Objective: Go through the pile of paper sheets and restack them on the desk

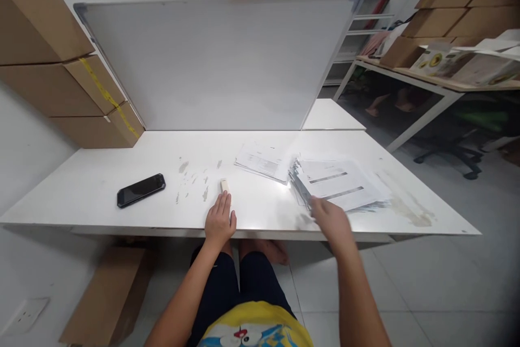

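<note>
My left hand (pixel 219 221) lies flat on the white table near its front edge, fingers stretched out. Its fingertips touch a small cream-coloured block (pixel 225 185), partly covered by the fingers. My right hand (pixel 331 221) is curled closed at the near left corner of a stack of printed papers (pixel 345 179). A dark grey strip (pixel 299 187) runs from its fingers along the stack's left side; blur hides whether it is a tool or paper edges. Left of the stack lie a few more printed sheets (pixel 262 161).
A black phone (pixel 141 190) lies on the table (pixel 101 168) at left. A whiteboard (pixel 219 65) stands upright along the back. Cardboard boxes (pixel 93 90) are piled at the back left. Grey smudges mark the tabletop. Another table (pixel 442 84) with boxes is at right.
</note>
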The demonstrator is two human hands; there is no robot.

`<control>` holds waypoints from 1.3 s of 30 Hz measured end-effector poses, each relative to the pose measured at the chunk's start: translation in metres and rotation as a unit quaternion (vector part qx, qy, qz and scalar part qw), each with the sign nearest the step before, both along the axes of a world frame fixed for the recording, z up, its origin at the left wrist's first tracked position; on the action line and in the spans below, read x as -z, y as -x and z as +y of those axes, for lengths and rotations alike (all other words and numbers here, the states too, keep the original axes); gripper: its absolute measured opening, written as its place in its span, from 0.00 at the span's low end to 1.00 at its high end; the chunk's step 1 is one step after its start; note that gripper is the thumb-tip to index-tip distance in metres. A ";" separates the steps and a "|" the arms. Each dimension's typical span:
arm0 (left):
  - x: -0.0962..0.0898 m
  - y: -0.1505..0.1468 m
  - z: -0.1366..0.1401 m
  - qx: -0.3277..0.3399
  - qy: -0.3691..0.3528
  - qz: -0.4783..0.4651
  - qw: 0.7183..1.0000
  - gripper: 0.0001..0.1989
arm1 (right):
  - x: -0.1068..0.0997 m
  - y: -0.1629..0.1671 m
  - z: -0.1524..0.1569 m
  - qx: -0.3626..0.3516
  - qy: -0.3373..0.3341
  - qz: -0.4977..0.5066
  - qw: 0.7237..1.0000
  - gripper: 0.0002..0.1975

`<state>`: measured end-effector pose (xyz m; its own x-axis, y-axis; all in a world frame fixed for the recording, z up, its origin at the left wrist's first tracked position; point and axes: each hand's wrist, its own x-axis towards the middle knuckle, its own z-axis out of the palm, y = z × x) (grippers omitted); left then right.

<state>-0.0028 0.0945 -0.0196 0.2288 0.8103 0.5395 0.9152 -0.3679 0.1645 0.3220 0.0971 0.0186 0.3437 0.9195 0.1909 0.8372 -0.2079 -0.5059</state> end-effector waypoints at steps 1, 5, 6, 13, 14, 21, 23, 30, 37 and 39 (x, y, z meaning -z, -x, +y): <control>-0.001 0.000 0.000 0.002 0.003 -0.001 1.000 0.30 | -0.004 0.021 0.017 -0.050 -0.006 0.000 0.999 0.25; -0.003 0.000 -0.005 0.003 0.010 -0.007 1.000 0.29 | -0.013 0.094 0.081 -0.142 -0.014 -0.039 0.989 0.31; -0.002 0.000 -0.006 0.003 0.009 -0.008 1.000 0.29 | -0.010 0.108 0.090 -0.122 -0.009 -0.043 0.992 0.33; 0.004 0.003 -0.007 0.007 -0.050 0.002 0.999 0.28 | 0.020 0.162 0.086 -0.186 -0.057 -0.048 0.980 0.25; 0.004 0.003 -0.007 0.010 -0.054 0.004 0.998 0.27 | 0.021 0.162 0.085 -0.218 -0.063 -0.058 0.972 0.24; -0.001 0.002 -0.008 0.006 -0.043 0.003 0.999 0.26 | 0.019 0.155 0.077 -0.268 -0.022 -0.105 0.957 0.30; -0.001 0.002 -0.008 0.005 -0.037 0.000 0.999 0.25 | 0.020 0.156 0.069 -0.250 -0.032 -0.102 0.962 0.23; 0.002 0.003 -0.006 0.016 -0.025 -0.007 1.000 0.26 | 0.040 0.140 0.067 -0.102 -0.112 0.000 0.988 0.21; 0.000 0.003 -0.008 0.018 -0.015 -0.005 1.000 0.26 | 0.039 0.103 0.069 -0.046 -0.125 0.031 0.991 0.24; -0.001 0.003 -0.008 0.017 -0.012 -0.005 1.000 0.26 | 0.033 0.097 0.064 -0.093 -0.059 -0.001 0.994 0.24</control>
<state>-0.0057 0.0863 -0.0190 0.2496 0.7894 0.5609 0.9007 -0.4020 0.1649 0.2254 0.1616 -0.0142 0.1693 0.9383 0.3016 0.8568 0.0111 -0.5155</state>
